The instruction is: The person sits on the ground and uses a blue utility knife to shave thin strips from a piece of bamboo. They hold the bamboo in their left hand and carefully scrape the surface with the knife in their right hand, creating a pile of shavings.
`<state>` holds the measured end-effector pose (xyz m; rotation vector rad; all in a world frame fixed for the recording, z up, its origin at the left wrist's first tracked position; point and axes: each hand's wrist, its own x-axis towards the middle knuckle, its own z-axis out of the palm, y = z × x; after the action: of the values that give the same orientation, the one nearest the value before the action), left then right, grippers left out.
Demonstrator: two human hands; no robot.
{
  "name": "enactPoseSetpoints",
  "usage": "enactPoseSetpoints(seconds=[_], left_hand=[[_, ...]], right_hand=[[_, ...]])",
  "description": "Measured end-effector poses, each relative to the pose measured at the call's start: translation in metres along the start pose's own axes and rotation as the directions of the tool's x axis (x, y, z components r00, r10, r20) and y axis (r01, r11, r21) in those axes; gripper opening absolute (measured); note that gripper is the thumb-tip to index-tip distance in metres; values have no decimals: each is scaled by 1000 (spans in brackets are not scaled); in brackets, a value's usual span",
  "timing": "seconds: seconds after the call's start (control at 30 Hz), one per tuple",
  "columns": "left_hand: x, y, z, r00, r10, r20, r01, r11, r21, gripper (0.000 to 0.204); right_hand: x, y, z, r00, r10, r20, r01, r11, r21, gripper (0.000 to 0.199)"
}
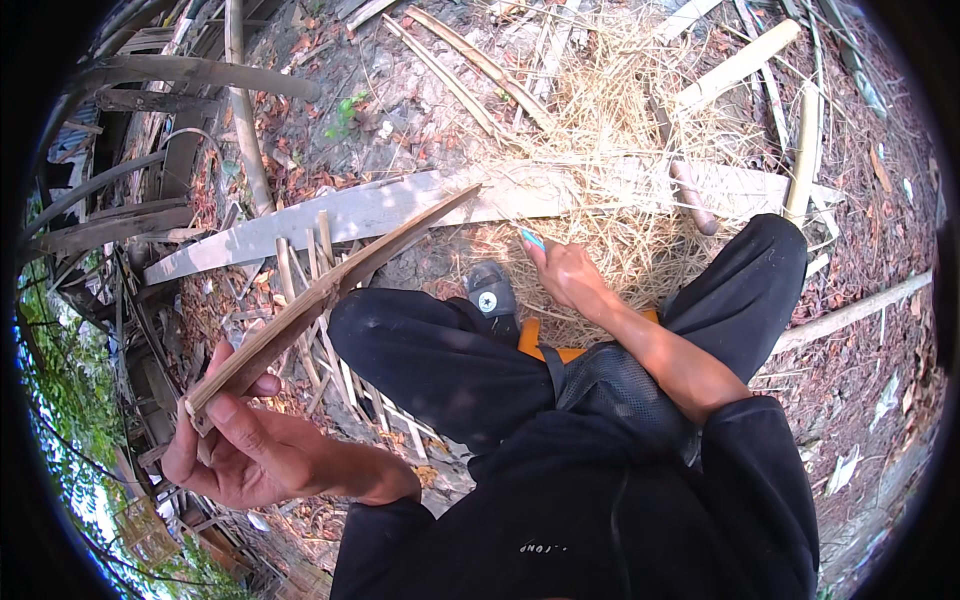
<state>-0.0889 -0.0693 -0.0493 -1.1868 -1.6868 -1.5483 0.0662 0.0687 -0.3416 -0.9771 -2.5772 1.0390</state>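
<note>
The left hand's thumb (pixel 240 425) and fingers pinch the near end of a long split wooden strip (pixel 330 290); the left hand (pixel 262 462) is turned palm up beneath it. The strip slants up and rightward, its narrow far tip overlapping a pale wooden plank (pixel 370 212); whether the two touch, I cannot tell. The right hand (pixel 572 278) is closed around a small blue-handled tool (pixel 533 239), just beyond the strip's tip and apart from it; its working end is too washed out to make out.

Pale, curly shavings (pixel 620 110) heap over the plank's right half and spill past both edges. A short round stick (pixel 693 200) lies across the plank among them. Nearer the body, a dark sandal (pixel 490 290) shows between the bent black-trousered legs (pixel 440 350), beside an orange object (pixel 530 338). Farther out, more split strips (pixel 470 65) and a thick pale pole (pixel 740 65) lie on leaf-littered ground.
</note>
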Motion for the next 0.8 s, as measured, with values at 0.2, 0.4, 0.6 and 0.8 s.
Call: enactPoseSetpoints(seconds=[0.2,0.4,0.6,0.8], left_hand=[[-7,-11,6,999,12,-31,-13,999,-36,16],[-13,-11,11,999,47,18,-48,997,53,18],[-14,-15,9,996,18,-84,-6,991,136,17],[-13,-42,8,999,6,-37,-5,1000,30,14]], right_hand=[[26,-111,-68,995,-88,38,56,855,516,47],[52,-57,-19,972,169,163,-207,946,250,55],[62,7,-5,881,358,308,-421,892,166,60],[63,-66,-14,994,-90,63,54,902,428,45]])
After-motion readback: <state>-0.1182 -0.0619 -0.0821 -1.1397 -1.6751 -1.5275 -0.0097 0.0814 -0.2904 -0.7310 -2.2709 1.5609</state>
